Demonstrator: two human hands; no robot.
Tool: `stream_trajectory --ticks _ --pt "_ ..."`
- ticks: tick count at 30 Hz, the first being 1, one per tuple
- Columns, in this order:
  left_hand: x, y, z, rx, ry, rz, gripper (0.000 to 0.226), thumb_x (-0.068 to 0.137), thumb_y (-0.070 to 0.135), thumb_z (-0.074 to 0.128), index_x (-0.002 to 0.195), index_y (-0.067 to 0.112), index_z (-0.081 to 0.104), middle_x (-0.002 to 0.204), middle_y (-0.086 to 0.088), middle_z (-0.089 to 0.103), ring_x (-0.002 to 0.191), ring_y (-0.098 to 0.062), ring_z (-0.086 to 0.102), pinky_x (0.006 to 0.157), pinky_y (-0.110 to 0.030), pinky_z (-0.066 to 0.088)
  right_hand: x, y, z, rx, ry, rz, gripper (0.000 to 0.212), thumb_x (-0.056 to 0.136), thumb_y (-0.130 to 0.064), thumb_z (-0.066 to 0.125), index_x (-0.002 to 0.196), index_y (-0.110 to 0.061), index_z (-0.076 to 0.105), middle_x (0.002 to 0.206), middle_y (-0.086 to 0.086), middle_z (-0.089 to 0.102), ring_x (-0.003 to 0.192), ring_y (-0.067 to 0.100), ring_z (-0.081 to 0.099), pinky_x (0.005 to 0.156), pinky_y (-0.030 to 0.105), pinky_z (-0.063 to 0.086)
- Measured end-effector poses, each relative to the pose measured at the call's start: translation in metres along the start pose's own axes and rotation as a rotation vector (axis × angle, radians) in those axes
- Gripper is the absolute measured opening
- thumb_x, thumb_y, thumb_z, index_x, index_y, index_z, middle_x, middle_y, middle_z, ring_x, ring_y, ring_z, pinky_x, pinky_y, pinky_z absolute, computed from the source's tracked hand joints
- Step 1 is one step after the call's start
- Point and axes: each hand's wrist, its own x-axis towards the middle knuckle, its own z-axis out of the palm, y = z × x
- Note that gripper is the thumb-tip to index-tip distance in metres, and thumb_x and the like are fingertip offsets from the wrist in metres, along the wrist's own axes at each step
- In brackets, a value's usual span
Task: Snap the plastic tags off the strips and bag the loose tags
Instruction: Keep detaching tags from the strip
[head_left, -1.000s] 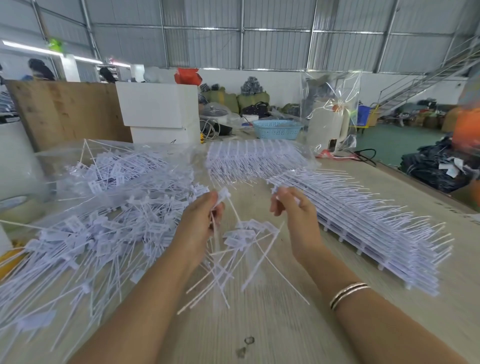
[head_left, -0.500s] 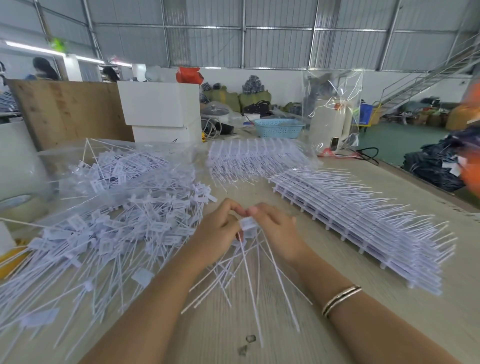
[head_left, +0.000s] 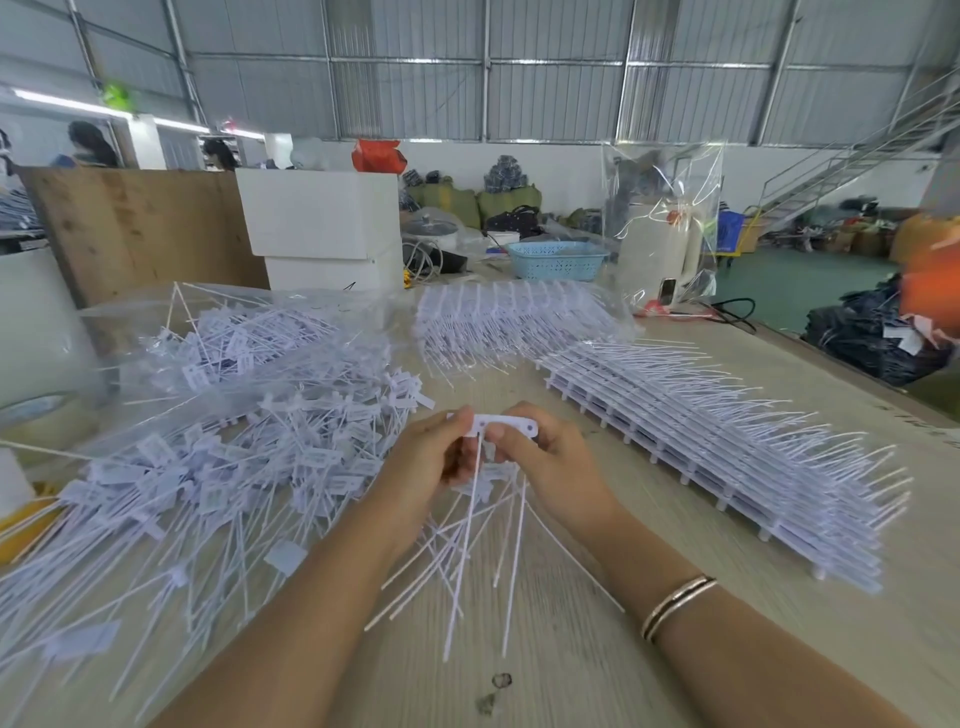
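Gripping a short white tag strip (head_left: 501, 425) from both ends, the person holds it up just above the worktop (head_left: 571, 649), square in the middle of the view. The left hand (head_left: 426, 462) pinches the strip's left end, fingers curled tight around it; the right hand (head_left: 556, 467) curls over the right end, thumb tucked beneath. Long thin tails hang down from between the hands and fan out toward the person, their tips reaching the wood.

This looks like the snapping step itself: both hands are set on one strip, ready to break tags free. The next move, I'd say, calls for a sharp twist or bend between the two pinches, hands working against each other, with a firm enough hold that the freed pieces don't scatter.

Off to the left sprawls a big heap of loose tags (head_left: 218, 467), partly lying on a clear plastic bag (head_left: 156, 332) that spreads across the back of the pile. That's likely where the loose ones belong, though bagging is not yet finished by the look of it. To the right, a long stack of unbroken strips (head_left: 727, 447) lies in neat rows, with another batch (head_left: 509, 322) just behind it under clear film. Plenty left to work through.
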Motion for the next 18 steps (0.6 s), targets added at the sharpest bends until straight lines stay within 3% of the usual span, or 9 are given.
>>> stream_trajectory --ticks 3,5,7,10,13,14,16,18 --pt "0.001 0.004 0.005 -0.442 0.059 -0.153 0.022 0.092 0.018 0.053 0.073 0.010 0.060 0.052 0.000 0.052 0.043 -0.010 0.046 0.040 -0.018 0.039 0.000 -0.002 0.001 0.021 0.097 -0.073 0.023 0.093 -0.005 0.055 0.074 -0.017 0.059 0.059 -0.011 0.054 0.057 0.004 0.048 0.059 0.016 0.040" --pt "0.005 0.008 0.000 -0.585 0.109 -0.186 0.019 0.092 0.019 0.053 0.076 0.010 0.056 0.055 -0.002 0.055 0.042 -0.010 0.050 0.039 -0.019 0.041 0.003 -0.003 -0.008 0.079 0.197 -0.080 0.022 0.095 -0.009 0.053 0.074 -0.016 0.055 0.060 -0.011 0.052 0.058 0.006 0.046 0.060 0.015 0.040" --pt "0.008 0.011 -0.006 -0.373 0.147 -0.109 0.026 0.095 0.023 0.051 0.071 0.012 0.053 0.056 -0.002 0.059 0.044 -0.011 0.054 0.043 -0.021 0.041 0.004 -0.002 -0.017 0.118 0.225 -0.050 0.025 0.096 -0.011 0.051 0.072 -0.015 0.051 0.063 -0.006 0.052 0.060 0.006 0.047 0.064 0.011 0.040" --pt "0.008 0.014 -0.003 0.016 0.155 0.017 0.022 0.095 0.029 0.052 0.081 0.013 0.058 0.060 -0.002 0.067 0.048 -0.014 0.063 0.042 -0.018 0.043 0.006 0.001 -0.018 0.163 0.207 0.033 0.025 0.094 -0.009 0.051 0.070 -0.012 0.049 0.066 0.002 0.051 0.064 0.009 0.050 0.068 0.008 0.041" --pt "0.018 0.016 0.005 0.312 0.168 0.075 0.025 0.091 0.032 0.059 0.076 0.012 0.055 0.058 -0.003 0.067 0.047 -0.013 0.064 0.043 -0.021 0.044 0.015 0.002 -0.011 0.070 0.229 0.171 0.022 0.093 -0.018 0.053 0.072 -0.014 0.051 0.066 -0.006 0.054 0.066 0.004 0.052 0.069 0.013 0.042" --pt "0.023 0.017 0.006 0.395 0.182 0.087 0.028 0.090 0.034 0.061 0.074 0.012 0.052 0.056 -0.001 0.065 0.046 -0.011 0.064 0.045 -0.021 0.044 0.020 0.000 -0.008 0.009 0.219 0.242 0.020 0.094 -0.025 0.052 0.077 -0.016 0.052 0.071 -0.009 0.056 0.072 0.003 0.054 0.072 0.019 0.041" --pt "0.034 0.019 0.008 0.537 0.193 0.081 0.033 0.088 0.041 0.061 0.075 0.012 0.053 0.055 0.004 0.065 0.048 -0.008 0.063 0.047 -0.019 0.044 0.033 -0.001 -0.006 -0.181 0.182 0.400 0.022 0.095 -0.044 0.046 0.099 -0.023 0.053 0.097 -0.007 0.060 0.103 0.011 0.055 0.086 0.032 0.040" --pt "0.042 0.021 0.008 0.736 0.172 0.033 0.043 0.088 0.053 0.055 0.080 0.011 0.054 0.066 0.005 0.064 0.061 -0.013 0.066 0.059 -0.024 0.049 0.045 0.000 -0.008 -0.521 0.127 0.507 0.047 0.094 -0.057 0.038 0.129 -0.026 0.044 0.132 -0.001 0.050 0.132 0.022 0.037 0.108 0.044 0.026"
